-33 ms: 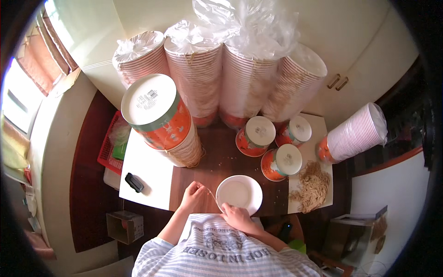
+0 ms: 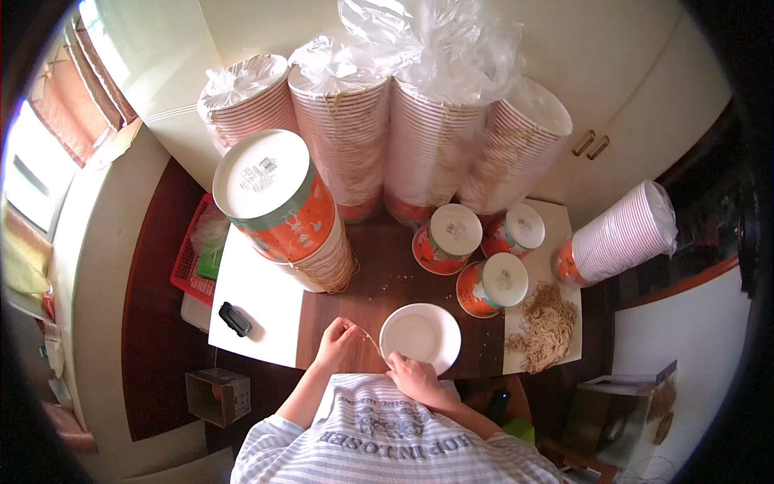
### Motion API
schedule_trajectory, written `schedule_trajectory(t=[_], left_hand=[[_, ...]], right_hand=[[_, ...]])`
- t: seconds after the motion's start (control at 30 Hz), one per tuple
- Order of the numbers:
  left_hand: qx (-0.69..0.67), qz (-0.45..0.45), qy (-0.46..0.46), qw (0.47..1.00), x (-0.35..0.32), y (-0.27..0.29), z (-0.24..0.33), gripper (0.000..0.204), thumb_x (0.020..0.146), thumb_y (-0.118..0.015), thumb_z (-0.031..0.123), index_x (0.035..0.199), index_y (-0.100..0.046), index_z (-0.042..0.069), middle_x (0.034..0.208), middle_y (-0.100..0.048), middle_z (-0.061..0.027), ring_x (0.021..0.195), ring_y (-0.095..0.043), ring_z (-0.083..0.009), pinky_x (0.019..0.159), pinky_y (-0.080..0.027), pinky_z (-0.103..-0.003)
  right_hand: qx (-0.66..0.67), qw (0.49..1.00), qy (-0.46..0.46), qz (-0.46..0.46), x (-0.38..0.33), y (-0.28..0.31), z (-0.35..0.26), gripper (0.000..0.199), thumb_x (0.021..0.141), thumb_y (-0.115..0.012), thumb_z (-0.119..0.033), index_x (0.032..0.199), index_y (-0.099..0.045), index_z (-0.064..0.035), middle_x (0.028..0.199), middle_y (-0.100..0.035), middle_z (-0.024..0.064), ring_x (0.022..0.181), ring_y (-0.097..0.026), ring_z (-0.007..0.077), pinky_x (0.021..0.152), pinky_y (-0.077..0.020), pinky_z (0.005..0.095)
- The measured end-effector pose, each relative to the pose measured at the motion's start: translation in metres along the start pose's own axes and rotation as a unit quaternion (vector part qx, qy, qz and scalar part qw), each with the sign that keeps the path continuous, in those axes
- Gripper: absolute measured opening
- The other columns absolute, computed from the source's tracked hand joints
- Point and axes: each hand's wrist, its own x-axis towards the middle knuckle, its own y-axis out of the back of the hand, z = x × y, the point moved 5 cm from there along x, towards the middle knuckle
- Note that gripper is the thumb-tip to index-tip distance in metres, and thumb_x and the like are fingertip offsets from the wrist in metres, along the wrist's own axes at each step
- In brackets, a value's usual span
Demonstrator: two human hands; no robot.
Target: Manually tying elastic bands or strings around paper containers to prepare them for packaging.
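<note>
An open white paper tub (image 2: 419, 332) stands at the table's near edge, in front of me. My left hand (image 2: 335, 342) is left of it, its thumb and fingers pinching one end of a thin tan string (image 2: 369, 335). The string runs across to the tub's near left rim. There my right hand (image 2: 409, 376) is closed on the string, against the rim; its fingertips are partly hidden.
Three upturned orange paper tubs (image 2: 493, 284) stand beyond, right of a tan string heap (image 2: 547, 332)'s far side. Tall plastic-wrapped tub stacks (image 2: 343, 133) line the back. A string-wound stack (image 2: 310, 262) stands left, near a black object (image 2: 235, 319). Another stack (image 2: 617, 234) leans right.
The white tub has shifted very slightly to the right. Both hands keep their hold on the string almost unmoved.
</note>
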Motion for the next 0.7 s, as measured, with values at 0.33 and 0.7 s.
schedule_trajectory(t=[0.33, 0.7], left_hand=[[0.008, 0.022, -0.012, 1.000, 0.006, -0.002, -0.008, 0.010, 0.086, -0.053, 0.014, 0.080, -0.047, 0.009, 0.063, -0.040, 0.0074, 0.054, -0.034, -0.0007, 0.046, -0.027, -0.016], [0.125, -0.032, 0.119, 0.984, -0.021, -0.019, -0.034, 0.018, 0.085, -0.054, 0.018, 0.092, -0.058, 0.002, 0.079, -0.057, 0.0002, 0.069, -0.051, -0.0062, 0.060, -0.041, -0.019]], right_hand=[[-0.052, 0.982, 0.000, 0.183, 0.036, 0.047, 0.023, 0.022, 0.073, -0.062, -0.028, 0.079, -0.051, -0.0105, 0.069, -0.057, 0.0064, 0.059, -0.059, 0.0262, 0.048, -0.0474, 0.0362], [0.127, 0.991, -0.023, 0.046, 0.007, -0.015, 0.013, 0.018, 0.079, -0.054, -0.025, 0.079, -0.057, -0.0073, 0.073, -0.060, 0.0120, 0.066, -0.059, 0.0304, 0.056, -0.0469, 0.0401]])
